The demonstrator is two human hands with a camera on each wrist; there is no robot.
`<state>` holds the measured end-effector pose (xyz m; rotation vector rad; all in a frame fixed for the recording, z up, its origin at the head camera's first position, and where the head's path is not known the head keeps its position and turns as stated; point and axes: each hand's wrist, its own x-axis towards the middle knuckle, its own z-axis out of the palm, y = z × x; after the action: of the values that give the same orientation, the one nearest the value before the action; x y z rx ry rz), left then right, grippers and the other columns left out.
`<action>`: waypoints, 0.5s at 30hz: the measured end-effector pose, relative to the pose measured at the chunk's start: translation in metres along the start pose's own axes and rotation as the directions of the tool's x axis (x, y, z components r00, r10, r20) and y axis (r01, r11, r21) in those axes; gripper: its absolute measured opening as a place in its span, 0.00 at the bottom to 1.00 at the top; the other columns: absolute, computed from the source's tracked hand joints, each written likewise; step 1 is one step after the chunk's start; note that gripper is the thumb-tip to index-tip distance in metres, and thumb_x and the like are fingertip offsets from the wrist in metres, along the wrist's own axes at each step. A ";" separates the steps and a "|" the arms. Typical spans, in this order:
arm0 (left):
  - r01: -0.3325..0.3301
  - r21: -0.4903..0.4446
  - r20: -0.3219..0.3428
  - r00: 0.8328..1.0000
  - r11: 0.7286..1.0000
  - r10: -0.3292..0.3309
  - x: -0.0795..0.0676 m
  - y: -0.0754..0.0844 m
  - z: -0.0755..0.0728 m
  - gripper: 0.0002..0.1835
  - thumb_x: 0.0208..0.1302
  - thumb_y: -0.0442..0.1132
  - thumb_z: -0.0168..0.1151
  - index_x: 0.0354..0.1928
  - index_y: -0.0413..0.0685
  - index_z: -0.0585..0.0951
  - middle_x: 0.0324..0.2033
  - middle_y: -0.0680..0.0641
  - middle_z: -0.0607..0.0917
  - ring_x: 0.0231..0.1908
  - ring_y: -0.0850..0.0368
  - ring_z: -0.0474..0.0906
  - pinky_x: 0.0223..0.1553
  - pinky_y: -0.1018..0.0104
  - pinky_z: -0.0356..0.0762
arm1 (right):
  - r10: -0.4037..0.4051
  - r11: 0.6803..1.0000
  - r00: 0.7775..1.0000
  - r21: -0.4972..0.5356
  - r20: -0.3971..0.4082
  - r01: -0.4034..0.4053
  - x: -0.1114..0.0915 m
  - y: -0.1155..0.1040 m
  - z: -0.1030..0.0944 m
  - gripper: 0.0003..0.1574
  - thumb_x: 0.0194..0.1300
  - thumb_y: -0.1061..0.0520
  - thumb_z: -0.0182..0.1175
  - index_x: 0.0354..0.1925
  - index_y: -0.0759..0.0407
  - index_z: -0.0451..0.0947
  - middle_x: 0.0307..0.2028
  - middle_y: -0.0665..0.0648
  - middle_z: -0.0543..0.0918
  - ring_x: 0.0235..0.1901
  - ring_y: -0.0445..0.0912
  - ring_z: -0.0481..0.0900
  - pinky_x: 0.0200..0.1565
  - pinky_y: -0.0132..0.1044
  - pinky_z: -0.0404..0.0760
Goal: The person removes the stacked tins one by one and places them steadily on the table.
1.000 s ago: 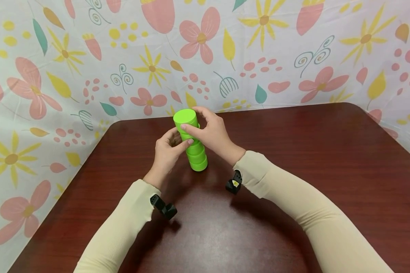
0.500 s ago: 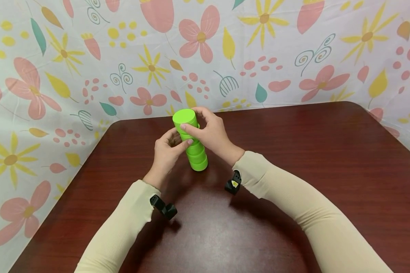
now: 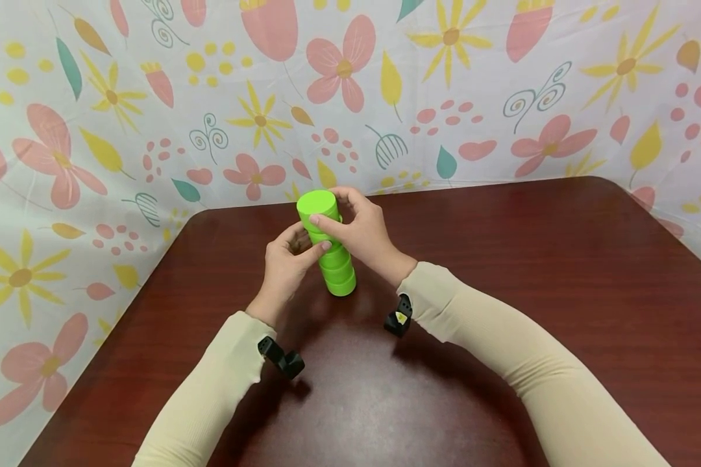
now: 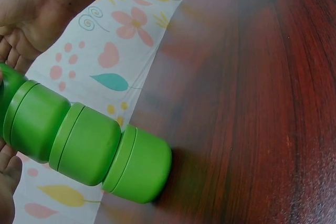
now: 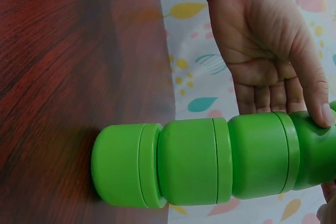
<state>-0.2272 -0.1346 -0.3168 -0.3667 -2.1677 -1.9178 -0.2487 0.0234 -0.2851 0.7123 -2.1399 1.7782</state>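
Near the centre of the head view, a stack of green containers (image 3: pixel 335 261) stands on end on the dark red-brown surface (image 3: pixel 531 259). The right hand (image 3: pixel 365 227) grips its upper part, thumb across the front. Just below, the left hand (image 3: pixel 286 263) holds the stack between its thumb and the fingers behind. A flowered cloth (image 3: pixel 403 84) fills the upper frame; the base shows lower centre in the left wrist view.
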 end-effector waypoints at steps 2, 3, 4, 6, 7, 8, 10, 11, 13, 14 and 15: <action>0.001 -0.006 -0.001 1.000 1.000 -0.001 0.000 0.000 0.000 0.26 0.55 0.33 0.67 0.57 0.43 0.75 0.49 0.38 0.81 0.49 0.47 0.78 0.43 0.67 0.79 | -0.001 1.000 1.000 0.013 -0.007 0.001 0.000 0.001 0.001 0.29 0.56 0.50 0.66 0.54 0.56 0.72 0.45 0.52 0.79 0.45 0.41 0.75 0.49 0.46 0.75; 0.000 -0.009 -0.002 1.000 1.000 0.000 0.000 0.000 0.000 0.26 0.55 0.33 0.67 0.57 0.43 0.75 0.49 0.37 0.81 0.49 0.47 0.78 0.44 0.67 0.79 | -0.006 1.000 1.000 0.021 -0.012 0.006 0.000 0.001 0.001 0.28 0.56 0.50 0.66 0.54 0.56 0.72 0.45 0.52 0.79 0.45 0.41 0.75 0.49 0.46 0.75; -0.002 -0.007 -0.004 1.000 1.000 0.002 -0.001 0.000 0.001 0.26 0.55 0.33 0.67 0.57 0.43 0.75 0.49 0.37 0.81 0.49 0.47 0.78 0.44 0.67 0.79 | -0.012 0.999 1.000 0.029 -0.017 0.013 0.001 0.000 0.001 0.28 0.55 0.50 0.66 0.54 0.57 0.72 0.45 0.52 0.80 0.45 0.41 0.75 0.49 0.45 0.75; -0.005 -0.004 -0.009 1.000 1.000 0.005 0.000 -0.001 0.001 0.26 0.54 0.34 0.68 0.57 0.45 0.76 0.48 0.39 0.81 0.48 0.49 0.79 0.44 0.67 0.79 | -0.031 0.999 0.999 0.044 -0.029 0.032 0.001 -0.002 0.000 0.28 0.55 0.52 0.66 0.53 0.58 0.73 0.45 0.53 0.80 0.46 0.41 0.76 0.50 0.43 0.75; -0.007 0.000 -0.010 1.000 1.000 0.007 0.000 -0.001 0.000 0.26 0.54 0.35 0.68 0.57 0.45 0.76 0.48 0.39 0.82 0.48 0.50 0.79 0.44 0.67 0.79 | -0.042 0.998 0.999 0.051 -0.035 0.044 0.002 -0.002 -0.001 0.28 0.55 0.53 0.66 0.53 0.58 0.72 0.45 0.54 0.80 0.46 0.41 0.76 0.51 0.42 0.74; -0.012 0.001 -0.013 1.000 1.000 0.012 0.000 -0.001 0.000 0.26 0.54 0.35 0.68 0.57 0.46 0.76 0.48 0.40 0.82 0.48 0.51 0.80 0.44 0.66 0.79 | -0.054 0.997 0.998 0.057 -0.039 0.056 0.003 -0.004 -0.002 0.28 0.55 0.53 0.66 0.53 0.59 0.72 0.45 0.55 0.80 0.47 0.41 0.76 0.52 0.42 0.74; -0.022 0.007 -0.020 1.000 1.000 0.022 0.001 -0.002 0.001 0.25 0.53 0.36 0.69 0.56 0.46 0.77 0.47 0.40 0.82 0.47 0.52 0.80 0.45 0.66 0.78 | -0.075 0.995 0.996 0.058 -0.050 0.077 0.003 -0.006 -0.005 0.28 0.55 0.55 0.67 0.53 0.60 0.72 0.45 0.56 0.80 0.47 0.42 0.76 0.52 0.41 0.74; -0.025 0.007 -0.023 0.999 1.000 0.025 0.001 -0.002 0.001 0.25 0.53 0.36 0.69 0.56 0.46 0.77 0.47 0.41 0.83 0.46 0.53 0.80 0.45 0.66 0.78 | -0.083 0.995 0.995 0.053 -0.055 0.086 0.003 -0.007 -0.006 0.28 0.54 0.55 0.67 0.53 0.60 0.72 0.45 0.56 0.79 0.47 0.42 0.76 0.52 0.40 0.74; -0.032 0.011 -0.026 0.999 0.999 0.032 0.002 -0.003 0.001 0.25 0.53 0.36 0.69 0.56 0.45 0.77 0.47 0.40 0.83 0.46 0.54 0.80 0.44 0.66 0.78 | -0.101 0.993 0.993 0.048 -0.068 0.104 0.003 -0.009 -0.010 0.28 0.54 0.57 0.67 0.53 0.62 0.72 0.45 0.56 0.79 0.46 0.43 0.75 0.51 0.39 0.75; -0.032 0.011 -0.030 0.999 0.999 0.033 0.002 -0.003 0.001 0.25 0.53 0.36 0.69 0.55 0.44 0.77 0.47 0.40 0.83 0.46 0.54 0.80 0.44 0.66 0.78 | -0.110 0.993 0.991 0.044 -0.074 0.114 0.003 -0.010 -0.012 0.28 0.54 0.57 0.67 0.53 0.62 0.72 0.46 0.56 0.79 0.46 0.43 0.75 0.50 0.39 0.75; -0.031 0.013 -0.031 0.999 0.999 0.032 0.002 -0.003 0.001 0.25 0.53 0.36 0.69 0.55 0.44 0.77 0.47 0.40 0.83 0.45 0.54 0.80 0.44 0.66 0.78 | -0.123 0.991 0.989 0.042 -0.080 0.127 0.003 -0.011 -0.014 0.28 0.54 0.58 0.67 0.53 0.63 0.72 0.46 0.57 0.78 0.46 0.43 0.75 0.50 0.39 0.75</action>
<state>-0.2298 -0.1334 -0.3192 -0.3637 -2.1405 -1.8797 -0.2469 0.0351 -0.2719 0.7581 -1.9649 1.7661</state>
